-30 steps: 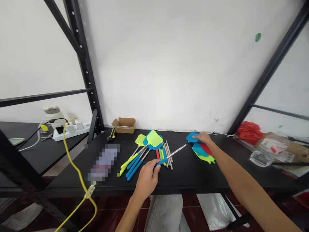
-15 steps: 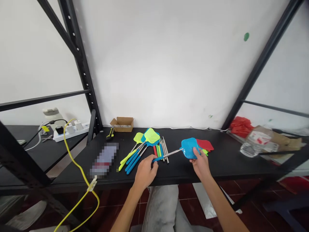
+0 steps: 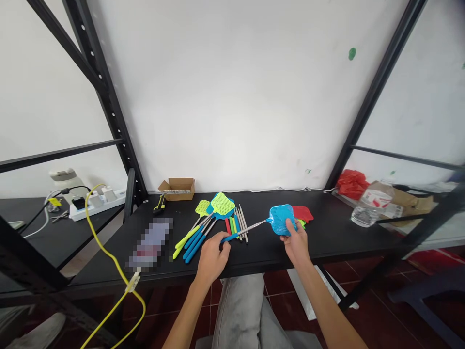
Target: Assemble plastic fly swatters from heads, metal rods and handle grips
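Note:
A blue fly swatter with a metal shaft and blue grip is held across both hands above the black table. My left hand is closed around its grip end. My right hand pinches the lower edge of the mesh head. Just left lie several yellow and blue fly swatters, heads away from me, handles fanned toward me. Beyond the held shaft are loose metal rods and short red, green and blue handle grips. Red swatter heads, with some green below, lie partly hidden behind my right hand.
An open cardboard box and a yellow-black cutter stand at the back left. A pixelated object lies at left by a yellow cable. A plastic bottle and red bag are at right. Black rack posts flank the table.
The camera view has shifted slightly, so the whole scene sits further left. Both hands keep the same hold on the blue fly swatter, with little visible movement.

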A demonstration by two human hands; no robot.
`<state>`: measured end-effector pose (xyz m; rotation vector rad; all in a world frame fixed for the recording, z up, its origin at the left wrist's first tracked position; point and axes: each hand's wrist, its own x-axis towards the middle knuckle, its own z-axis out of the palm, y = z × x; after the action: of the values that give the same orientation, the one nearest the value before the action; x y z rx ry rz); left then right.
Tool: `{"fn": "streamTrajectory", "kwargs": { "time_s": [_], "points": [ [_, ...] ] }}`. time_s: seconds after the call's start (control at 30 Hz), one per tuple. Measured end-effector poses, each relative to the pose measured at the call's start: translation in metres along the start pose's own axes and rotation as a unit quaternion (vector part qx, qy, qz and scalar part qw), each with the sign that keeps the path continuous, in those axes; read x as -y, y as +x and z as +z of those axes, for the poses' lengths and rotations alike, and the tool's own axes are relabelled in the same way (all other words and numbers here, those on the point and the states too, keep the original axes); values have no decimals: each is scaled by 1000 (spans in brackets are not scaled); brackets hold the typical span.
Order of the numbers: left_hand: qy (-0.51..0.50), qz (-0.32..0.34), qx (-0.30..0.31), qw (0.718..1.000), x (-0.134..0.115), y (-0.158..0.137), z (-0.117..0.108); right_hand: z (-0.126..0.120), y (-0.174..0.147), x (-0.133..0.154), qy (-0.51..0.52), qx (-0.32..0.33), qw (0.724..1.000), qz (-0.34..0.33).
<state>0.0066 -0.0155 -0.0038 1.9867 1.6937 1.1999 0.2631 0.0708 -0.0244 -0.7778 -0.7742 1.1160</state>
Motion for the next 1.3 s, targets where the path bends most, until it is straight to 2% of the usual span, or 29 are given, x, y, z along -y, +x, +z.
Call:
{"fn": "streamTrajectory", "kwargs": {
  "time_s": [0.27,0.43,0.77,1.03,1.3],
  "points": [
    [26,-3,-25,999,3,0,2,1,-3,-6,-103,-38,990,-85],
    [46,4,-31,998,4,-1,4,2,-4,-7,-144,-57,982,-110],
    [48,17,-50,997,2,-3,3,3,-4,-6,-149,-60,982,-97],
    [42,19,-46,998,-2,-2,0,3,-1,-5,-115,-15,991,-63],
    [53,54,-17,997,1,-3,2,2,-1,-5,-162,43,985,-52]
  ]
}}
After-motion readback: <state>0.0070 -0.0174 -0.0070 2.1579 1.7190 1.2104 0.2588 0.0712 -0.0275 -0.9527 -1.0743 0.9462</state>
